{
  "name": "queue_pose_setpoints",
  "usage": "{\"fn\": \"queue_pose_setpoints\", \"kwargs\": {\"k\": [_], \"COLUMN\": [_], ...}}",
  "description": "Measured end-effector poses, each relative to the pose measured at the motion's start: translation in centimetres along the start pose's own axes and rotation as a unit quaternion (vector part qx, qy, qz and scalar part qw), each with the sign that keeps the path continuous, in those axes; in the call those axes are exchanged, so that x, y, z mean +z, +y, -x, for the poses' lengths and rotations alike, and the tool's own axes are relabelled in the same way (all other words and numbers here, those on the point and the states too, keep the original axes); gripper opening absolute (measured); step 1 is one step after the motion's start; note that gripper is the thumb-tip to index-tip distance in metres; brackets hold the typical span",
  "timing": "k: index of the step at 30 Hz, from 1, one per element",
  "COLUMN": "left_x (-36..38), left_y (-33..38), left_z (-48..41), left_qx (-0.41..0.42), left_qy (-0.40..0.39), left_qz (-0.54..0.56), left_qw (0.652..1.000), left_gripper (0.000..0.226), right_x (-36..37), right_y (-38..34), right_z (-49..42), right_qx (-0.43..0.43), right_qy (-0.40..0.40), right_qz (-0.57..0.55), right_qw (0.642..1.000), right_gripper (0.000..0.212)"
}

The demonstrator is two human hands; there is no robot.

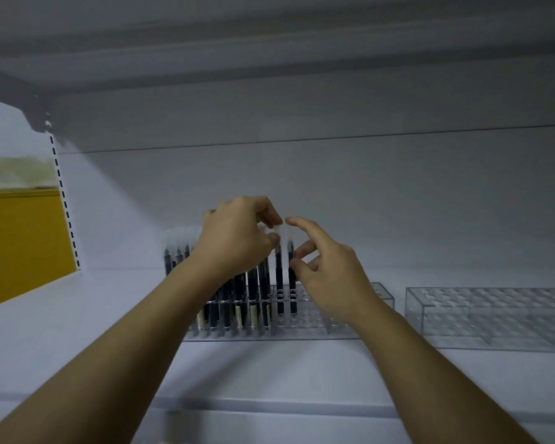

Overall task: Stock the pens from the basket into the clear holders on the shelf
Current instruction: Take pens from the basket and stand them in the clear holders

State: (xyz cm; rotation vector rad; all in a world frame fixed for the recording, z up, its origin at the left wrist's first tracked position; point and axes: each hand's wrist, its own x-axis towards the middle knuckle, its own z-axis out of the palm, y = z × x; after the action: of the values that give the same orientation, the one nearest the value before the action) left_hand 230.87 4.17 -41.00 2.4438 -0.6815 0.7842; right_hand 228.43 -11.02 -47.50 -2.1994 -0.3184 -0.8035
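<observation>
Over the holder (305,333), left hand (234,241) pinches pen (279,277), right hand (330,277) loosely open

Dark pens (279,277) stand upright in the left clear holder's (302,331) left half.

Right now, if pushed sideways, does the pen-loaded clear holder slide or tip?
Probably slides: holder is long and low on the flat shelf. Tall pens load its left end, so it may pivot. Clear plastic looks rigid.

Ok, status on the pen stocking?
Left hand pinches the top of a pen standing in the clear holder. Right hand open, fingers by the end pen. Second holder bare. Nothing blocking.
</observation>
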Motion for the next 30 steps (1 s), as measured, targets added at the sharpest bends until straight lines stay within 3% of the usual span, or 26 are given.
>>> {"fn": "queue_pose_setpoints", "kwargs": {"k": [5, 15, 30], "left_x": [-0.1, -0.9, -0.2], "left_y": [-0.1, -0.6, 0.8], "left_z": [-0.1, 3.4, 14.2], "left_qx": [0.008, 0.042, 0.107], "left_qy": [0.011, 0.066, 0.083], "left_qz": [-0.010, -0.054, -0.007], "left_qw": [1.000, 0.996, 0.991], "left_gripper": [0.013, 0.042, 0.037], "right_x": [0.1, -1.1, -2.9], "right_y": [0.0, -1.1, -4.8], "right_z": [0.2, 1.1, 12.5], "right_qx": [0.005, 0.024, -0.030], "right_qy": [-0.003, 0.085, 0.062], "right_qz": [-0.010, -0.056, 0.106], "right_qw": [1.000, 0.995, 0.992], "right_gripper": [0.062, 0.053, 0.039]}}
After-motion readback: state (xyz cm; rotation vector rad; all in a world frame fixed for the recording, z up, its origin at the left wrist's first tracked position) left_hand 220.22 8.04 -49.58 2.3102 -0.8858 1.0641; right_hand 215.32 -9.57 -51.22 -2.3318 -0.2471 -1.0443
